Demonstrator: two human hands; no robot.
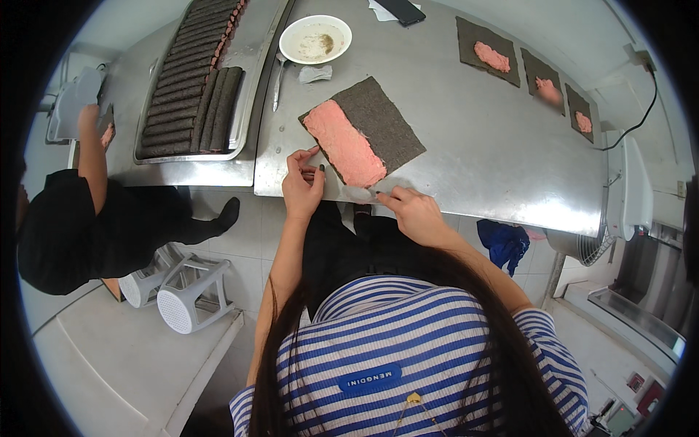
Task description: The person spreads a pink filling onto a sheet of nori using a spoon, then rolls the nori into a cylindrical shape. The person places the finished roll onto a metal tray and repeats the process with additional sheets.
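Observation:
A dark seaweed sheet (397,127) lies angled on the steel table, its left half covered by a pink paste layer (342,142). At its lower-left edge is my left hand (302,182), with bent fingers apart, fingertips touching the edge or just beside it. Below the paste's near end, my right hand (411,211) has its fingers closed on a small translucent scraper (358,195) at the table edge. A white bowl (298,40) with pale liquid, a metal spoon (278,84) and a crumpled pale tissue (315,73) sit beyond the sheet.
A tray (240,124) of dark rolls is left. Three sheets with paste mounds (491,57) lie back right near a phone (400,11) and cable (641,124). A co-worker's arm (93,167) works far left. Plastic stools (182,306) stand below; a blue cloth (502,244) hangs right.

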